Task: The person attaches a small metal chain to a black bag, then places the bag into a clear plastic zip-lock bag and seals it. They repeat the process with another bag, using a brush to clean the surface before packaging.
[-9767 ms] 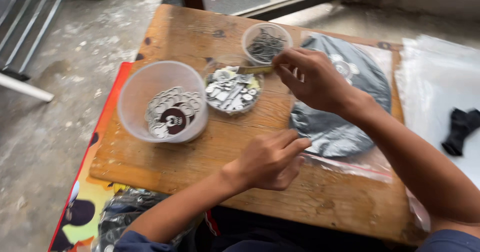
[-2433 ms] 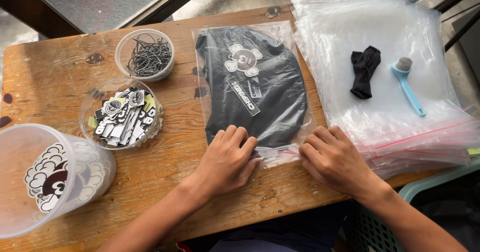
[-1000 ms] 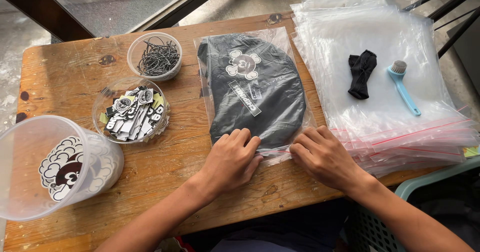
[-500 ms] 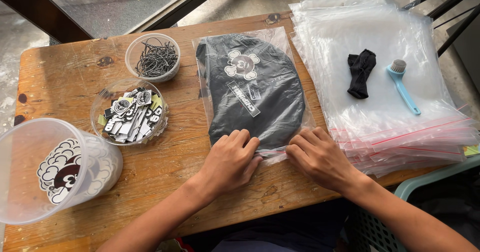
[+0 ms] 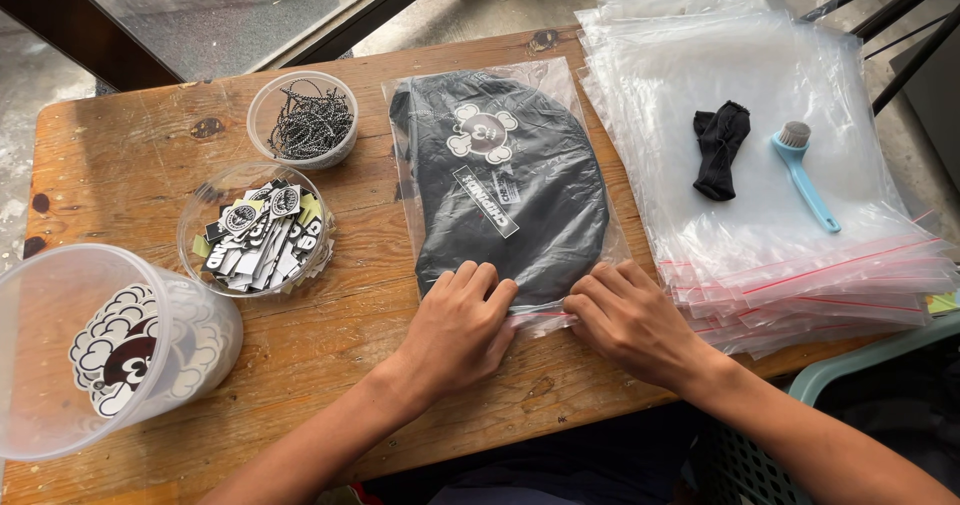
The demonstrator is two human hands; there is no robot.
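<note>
— Hands?
— Left hand (image 5: pixel 462 323) & right hand (image 5: pixel 629 320) flat, palms down, fingers pressing near edge of clear zip bag (image 5: pixel 505 180); nothing clenched.
— Bag w/ black cap?
— Mid wooden table (image 5: pixel 120 155), just left of bag stack (image 5: pixel 780 145).

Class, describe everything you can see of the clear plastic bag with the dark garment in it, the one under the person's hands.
The clear zip bag lies flat on the wooden table, lengthwise away from the person. It is thin, glossy, slightly wrinkled plastic with a red closing strip at its near end. Inside sits a folded black garment bearing a white cartoon skull-like print and a slanted white label. The left hand and right hand both press fingertips on the near edge along the strip. Its right side touches the stack of empty bags.
</note>
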